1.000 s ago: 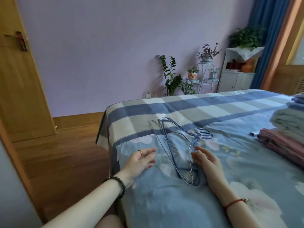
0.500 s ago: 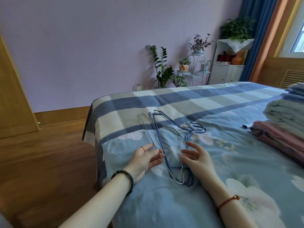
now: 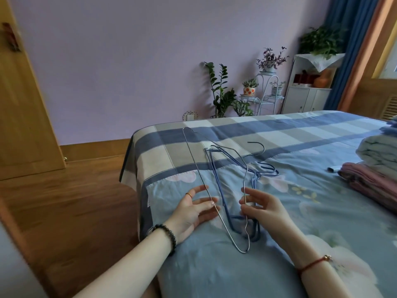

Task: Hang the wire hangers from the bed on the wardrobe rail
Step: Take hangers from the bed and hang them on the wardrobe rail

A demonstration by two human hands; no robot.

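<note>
Both hands are over the near end of the bed (image 3: 279, 130), at the hanger pile.

Left hand (image 3: 193, 209): fingers straight and spread, tips against the long bar of the silver hanger (image 3: 199, 168). It grips nothing.

Right hand (image 3: 265, 208): fingers curled, thumb and forefinger pinching the same hanger's shoulder wire.

I read the silver hanger as partly lifted. Its far corner rides above the checked cover with a shadow under it. The hook is up in the air on the far side, and the near corner sits low between my wrists.

Blue hangers (image 3: 216, 179) lie stacked flat on the cover, beneath the silver one and between the hands. Their hooks fan out to the right on the floral print. I cannot tell how many there are because the wires overlap.

Edges:
- The bed's left edge runs just left of the left hand, and the cover drops straight to the floor (image 3: 75, 201) there.
- My left forearm crosses that edge.

Room:
- Open wood floor runs from the bed to the door (image 3: 23, 125) at far left and back to the wall (image 3: 129, 61).
- On the right, folded bedding (image 3: 378, 155) is stacked on the bed, well apart from the right hand, with bare cover between.
- Beyond the bed, plants (image 3: 221, 93) and a white cabinet (image 3: 305, 100) stand against the wall, well apart from the hangers.
</note>
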